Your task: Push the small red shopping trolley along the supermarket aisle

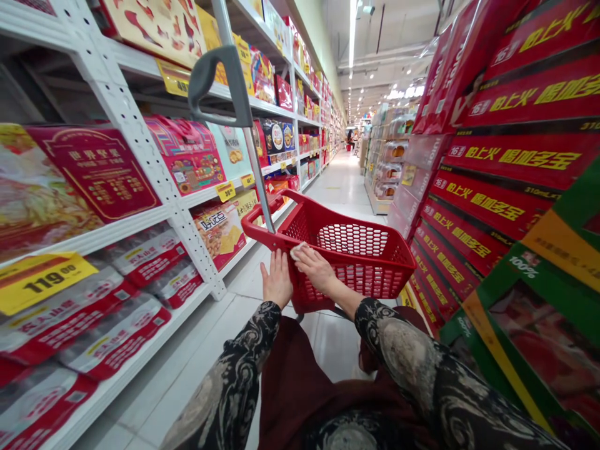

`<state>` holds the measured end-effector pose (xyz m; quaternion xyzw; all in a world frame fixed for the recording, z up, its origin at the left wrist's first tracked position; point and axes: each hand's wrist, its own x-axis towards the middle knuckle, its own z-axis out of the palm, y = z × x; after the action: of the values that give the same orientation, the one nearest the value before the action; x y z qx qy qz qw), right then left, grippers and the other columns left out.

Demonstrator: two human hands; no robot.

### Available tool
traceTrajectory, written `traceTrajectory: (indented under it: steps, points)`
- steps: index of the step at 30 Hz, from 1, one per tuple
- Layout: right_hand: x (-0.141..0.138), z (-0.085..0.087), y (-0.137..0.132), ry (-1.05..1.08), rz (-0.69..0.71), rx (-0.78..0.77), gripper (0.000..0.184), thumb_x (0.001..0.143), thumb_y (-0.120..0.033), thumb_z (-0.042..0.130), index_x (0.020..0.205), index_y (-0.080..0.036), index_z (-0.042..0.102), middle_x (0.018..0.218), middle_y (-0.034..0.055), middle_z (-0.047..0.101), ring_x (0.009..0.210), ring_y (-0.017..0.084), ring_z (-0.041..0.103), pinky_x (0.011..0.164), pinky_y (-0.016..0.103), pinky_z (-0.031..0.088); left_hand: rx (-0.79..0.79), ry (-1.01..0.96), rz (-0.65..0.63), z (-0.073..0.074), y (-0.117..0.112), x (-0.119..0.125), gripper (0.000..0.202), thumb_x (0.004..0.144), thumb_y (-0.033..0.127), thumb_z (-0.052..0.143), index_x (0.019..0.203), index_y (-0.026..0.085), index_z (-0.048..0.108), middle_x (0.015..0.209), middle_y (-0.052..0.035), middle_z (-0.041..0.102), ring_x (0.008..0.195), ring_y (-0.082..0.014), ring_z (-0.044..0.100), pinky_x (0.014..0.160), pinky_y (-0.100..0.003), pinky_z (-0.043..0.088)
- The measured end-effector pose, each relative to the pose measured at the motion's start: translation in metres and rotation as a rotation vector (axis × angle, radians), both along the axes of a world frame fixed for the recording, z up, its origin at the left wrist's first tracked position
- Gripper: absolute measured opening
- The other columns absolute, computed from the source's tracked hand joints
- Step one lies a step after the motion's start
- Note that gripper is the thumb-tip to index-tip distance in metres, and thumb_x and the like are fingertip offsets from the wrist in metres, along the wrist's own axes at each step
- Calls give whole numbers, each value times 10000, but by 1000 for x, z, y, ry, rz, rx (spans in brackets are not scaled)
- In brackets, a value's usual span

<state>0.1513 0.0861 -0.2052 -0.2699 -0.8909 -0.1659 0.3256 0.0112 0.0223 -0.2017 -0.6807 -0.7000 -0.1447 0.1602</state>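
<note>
A red plastic rolling shopping basket (349, 247) with perforated sides stands on the floor in front of my knees. Its grey pull handle (220, 87) is raised on a metal rod at the left. My left hand (277, 279) rests against the basket's near left corner, fingers stretched out and holding nothing. Just below the rim, my right hand (319, 270) presses a small crumpled white cloth or tissue (298, 251) on the basket's side. The inside of the basket shows only in part, and no goods are visible in it.
White shelves (187, 219) with boxed foods and bottle packs line the left. Stacked red drink cartons (510, 150) and a green box (539, 312) crowd close on the right. A tiled aisle (340, 169) runs ahead, with a distant person (350, 139).
</note>
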Motion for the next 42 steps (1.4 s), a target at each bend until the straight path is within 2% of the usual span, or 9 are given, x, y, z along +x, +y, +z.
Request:
traceTrajectory:
  steps: [4,7,14,17,19,22,26,35,42]
  points:
    - [9,-28,-6,-80,-1,-21,225,890,-161,461,1024,-195,638,1296,54,526,1282,211,371,1019,401,373,-23,11,-3,-12,-4,-3,667,736,126,353,1390,56,245,1485,-143,193,1372,-267,170,1075,-570,161]
    - [5,-28,-12,-108,31,-41,206,884,-166,474,987,-195,650,1272,61,546,1268,207,390,1000,386,394,-13,7,6,-15,-5,-6,669,733,130,362,1388,55,247,1484,-148,193,1370,-261,181,1077,-562,164]
    - [-52,43,-6,68,69,48,268,926,-214,404,1131,-218,578,1379,12,437,1332,202,271,1081,411,276,54,-106,155,10,0,-23,748,706,203,456,1394,60,198,1484,-172,191,1371,-269,174,1066,-545,209]
    - [-67,56,0,-11,39,59,277,928,-203,392,1157,-194,549,1398,20,410,1336,229,253,1082,425,267,63,-129,191,18,0,-30,791,687,215,495,1396,60,180,1481,-183,192,1371,-276,171,1064,-557,198]
    - [-67,46,0,-90,53,57,244,916,-184,416,1097,-175,579,1365,34,451,1321,229,284,1065,401,303,58,-125,181,18,-1,-32,779,692,210,497,1392,57,191,1483,-181,187,1372,-274,169,1069,-559,185]
    - [-56,11,-7,-183,76,42,176,893,-183,469,959,-166,631,1295,49,520,1282,224,358,1013,376,378,52,-121,178,13,-4,-31,754,699,200,484,1385,49,211,1482,-187,187,1372,-275,167,1074,-554,173]
    - [-38,-21,-16,-254,81,-4,170,877,-173,501,977,-163,639,1241,65,561,1257,223,399,977,387,415,28,-122,157,6,-6,-28,767,692,193,483,1388,42,200,1480,-198,185,1372,-282,162,1069,-553,190]
    - [-43,40,5,184,-37,-1,256,915,-212,430,1081,-202,624,1339,34,484,1328,195,284,1075,380,309,94,-117,115,22,5,-18,753,711,214,460,1389,26,190,1485,-185,171,1373,-283,157,1070,-567,177]
    - [-8,3,7,202,-122,9,225,885,-171,469,1023,-183,646,1321,71,498,1300,214,332,1054,400,327,111,2,-79,23,6,5,697,719,150,399,1388,57,230,1492,-145,175,1379,-256,149,1088,-556,143]
